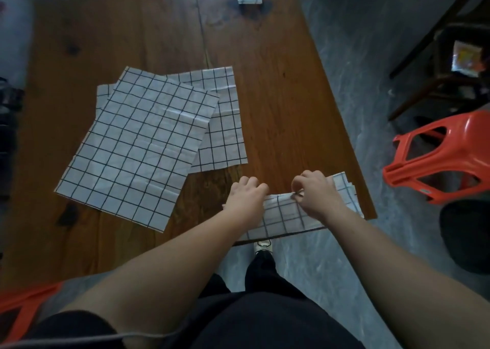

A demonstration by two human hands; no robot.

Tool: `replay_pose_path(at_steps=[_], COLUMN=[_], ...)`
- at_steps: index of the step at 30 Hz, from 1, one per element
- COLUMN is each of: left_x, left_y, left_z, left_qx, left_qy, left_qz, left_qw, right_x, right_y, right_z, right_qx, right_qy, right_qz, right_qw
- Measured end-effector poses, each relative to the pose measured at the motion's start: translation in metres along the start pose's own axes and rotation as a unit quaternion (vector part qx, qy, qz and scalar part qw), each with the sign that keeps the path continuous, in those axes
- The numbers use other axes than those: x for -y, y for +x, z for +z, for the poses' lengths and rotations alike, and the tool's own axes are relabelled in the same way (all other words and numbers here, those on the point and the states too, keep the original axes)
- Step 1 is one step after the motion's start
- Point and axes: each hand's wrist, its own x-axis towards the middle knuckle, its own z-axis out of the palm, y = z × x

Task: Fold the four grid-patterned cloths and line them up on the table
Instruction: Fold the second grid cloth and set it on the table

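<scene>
1. My left hand and right hand pinch the part-folded cloth with curled fingers at the table's near right corner.
2. Mid-table, the upper flat cloth overlaps the lower flat cloth (both unfolded).

One head-worn camera, wide-angle – looks steeply down onto the table from its near edge
</scene>
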Motion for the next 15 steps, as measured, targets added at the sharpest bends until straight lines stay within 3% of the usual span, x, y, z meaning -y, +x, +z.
replay_pose_path(at_steps=[4, 7, 10, 15], left_x=[-0.012, -0.016, -0.007, 0.016], left_y=[0.002, 0.001, -0.009, -0.027], left_z=[-0.044, -0.086, -0.124, -0.171], left_qx=[-0.009, 0.014, -0.011, -0.117], left_qy=[-0.065, -0.158, -0.128, -0.112], left_qz=[0.048, 0.037, 0.054, 0.081], left_qw=[0.997, 0.987, 0.99, 0.984], right_x=[0.016, 0.032, 0.052, 0.088], right_y=[-0.006, -0.008, -0.012, -0.019], right_z=[-0.032, -0.062, -0.092, -0.135], right_qx=[-0.027, -0.075, -0.102, -0.146], right_qy=[0.068, 0.066, 0.063, 0.052], right_qz=[-0.055, -0.087, -0.097, -0.12], right_qw=[0.996, 0.991, 0.988, 0.981])
